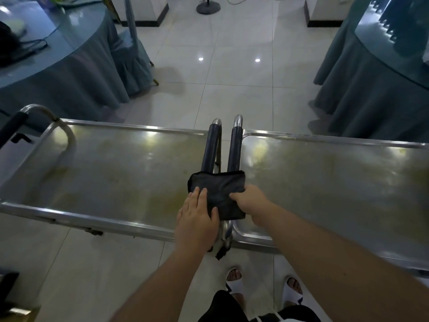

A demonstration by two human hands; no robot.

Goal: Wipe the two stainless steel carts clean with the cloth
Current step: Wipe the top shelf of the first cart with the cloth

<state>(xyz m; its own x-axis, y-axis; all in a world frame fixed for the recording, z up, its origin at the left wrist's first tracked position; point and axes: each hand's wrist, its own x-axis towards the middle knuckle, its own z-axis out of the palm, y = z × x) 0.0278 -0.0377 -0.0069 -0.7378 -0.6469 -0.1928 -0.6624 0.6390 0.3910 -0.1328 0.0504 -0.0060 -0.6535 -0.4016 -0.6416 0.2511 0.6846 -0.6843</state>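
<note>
Two stainless steel carts stand side by side before me, the left cart (111, 173) and the right cart (325, 182), both tops smeared with yellowish stains. Their dark-sleeved handles (214, 147) meet in the middle. A folded black cloth (220, 189) lies draped over the near part of those handles. My left hand (197, 217) rests flat on the cloth's left side, thumb over its lower edge. My right hand (249, 198) grips the cloth's right edge.
Round tables with teal skirts stand at far left (58, 73) and far right (371, 89), a covered chair (132, 54) by the left one. Tiled floor (232, 77) lies beyond the carts. A fan base (208, 6) stands at the back. My sandalled feet (234, 282) are below.
</note>
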